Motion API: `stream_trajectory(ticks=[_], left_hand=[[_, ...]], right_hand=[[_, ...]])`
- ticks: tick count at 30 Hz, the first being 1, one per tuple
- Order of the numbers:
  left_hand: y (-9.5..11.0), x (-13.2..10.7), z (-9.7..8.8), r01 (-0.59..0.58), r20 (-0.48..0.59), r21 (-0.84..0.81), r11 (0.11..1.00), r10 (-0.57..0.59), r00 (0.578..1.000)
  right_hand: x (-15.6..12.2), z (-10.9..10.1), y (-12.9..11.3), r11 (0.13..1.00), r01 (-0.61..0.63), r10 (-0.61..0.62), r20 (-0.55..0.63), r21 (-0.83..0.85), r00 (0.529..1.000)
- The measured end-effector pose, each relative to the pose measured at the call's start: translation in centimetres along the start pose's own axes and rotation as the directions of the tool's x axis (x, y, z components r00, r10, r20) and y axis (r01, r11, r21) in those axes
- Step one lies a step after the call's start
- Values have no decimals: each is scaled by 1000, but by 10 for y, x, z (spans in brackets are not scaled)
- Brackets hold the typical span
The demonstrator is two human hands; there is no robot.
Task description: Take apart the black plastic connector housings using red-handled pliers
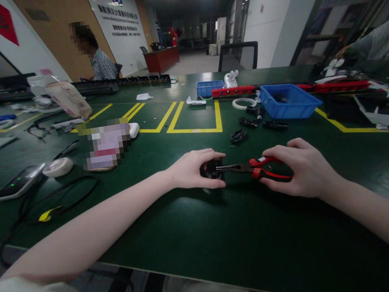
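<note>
My left hand (198, 170) is closed around a small black part (213, 169), its thumb and fingers on opposite sides. The exact kind of part cannot be made out. In my right hand (303, 168) is a pair of needle-nose pliers (256, 168) with red and black handles. The pliers' tips point left and reach the black part between my left fingers. Whether the jaws grip something there is hidden. Just beyond my hands lie several similar black parts (239, 136) on the green tabletop (206, 227).
A blue bin (288, 101) holding dark parts stands right of centre, with a white tape ring (244, 103) beside it. A blurred phone (107, 147), a white-edged device (19, 182) and a black cable (75, 203) lie left. A person (101, 57) sits at the far left.
</note>
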State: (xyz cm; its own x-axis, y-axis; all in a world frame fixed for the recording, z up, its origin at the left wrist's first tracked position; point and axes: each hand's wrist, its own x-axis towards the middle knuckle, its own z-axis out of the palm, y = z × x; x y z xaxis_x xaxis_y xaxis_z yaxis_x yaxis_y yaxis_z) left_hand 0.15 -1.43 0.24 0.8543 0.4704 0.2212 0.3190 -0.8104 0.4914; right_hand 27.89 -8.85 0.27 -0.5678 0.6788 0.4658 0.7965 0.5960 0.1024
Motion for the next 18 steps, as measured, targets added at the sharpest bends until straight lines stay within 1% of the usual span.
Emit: stream_trajectory(ticks=[3,7,14,18], left_hand=[[-1,0,1,-3,-1,-6,1000,3,1000],[-1,-1,2,-21,-55,-16,1000,20,998],[-1,-1,2,-40,-94,-40,998,36,995],[-1,0,2,-40,-108,-57,998,34,994]], right_hand=[[-1,0,0,1000,5,-5,-15,-12,1000],[-1,0,1,1000,-4,4,-28,-7,1000],[0,0,2,996,-76,75,30,36,997],[0,1,2,995,-90,89,23,39,996]])
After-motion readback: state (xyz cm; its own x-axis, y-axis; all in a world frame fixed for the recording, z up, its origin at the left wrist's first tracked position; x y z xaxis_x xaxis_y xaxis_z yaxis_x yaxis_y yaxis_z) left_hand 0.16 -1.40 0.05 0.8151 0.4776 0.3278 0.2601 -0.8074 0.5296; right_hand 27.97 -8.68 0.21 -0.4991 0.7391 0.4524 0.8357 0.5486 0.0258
